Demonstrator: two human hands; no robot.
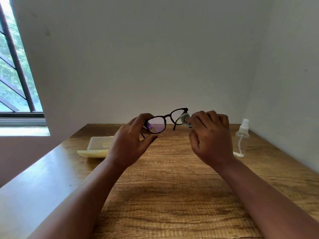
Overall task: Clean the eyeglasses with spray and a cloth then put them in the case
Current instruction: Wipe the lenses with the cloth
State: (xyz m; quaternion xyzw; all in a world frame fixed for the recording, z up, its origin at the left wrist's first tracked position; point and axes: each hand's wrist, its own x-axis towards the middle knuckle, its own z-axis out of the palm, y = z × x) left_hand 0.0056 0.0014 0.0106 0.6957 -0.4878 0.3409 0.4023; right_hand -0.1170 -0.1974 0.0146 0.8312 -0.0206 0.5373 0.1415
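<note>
Two hands are up over the middle of the tabletop (172,187), both busy. Left hand (131,144) is pinching the black eyeglasses (165,120) by the left-side lens rim, thumb under and fingers over the top, so the frame hangs in the air well above the wood. Right hand (209,135) is curled around a small grey-green cloth (185,119), which pokes out past the fingers and sits right against the outer edge of the other lens. One temple arm of the glasses angles down between the hands; can't tell how the other one sits behind the left fingers.

Moving outward: the cream glasses case (97,148) lies open on the left part of the tabletop, just behind the left wrist, lid side toward the wall. It's close to the left edge, where the wood drops off toward the window (15,66) side. A clear spray bottle (241,137) with a white nozzle stands upright on the right, near the right-hand wall (284,83) and apart from the right hand.

Plenty of bare wood between and in front of the forearms. The back edge meets the pale rear wall, so the tabletop is boxed in behind and on the right.
</note>
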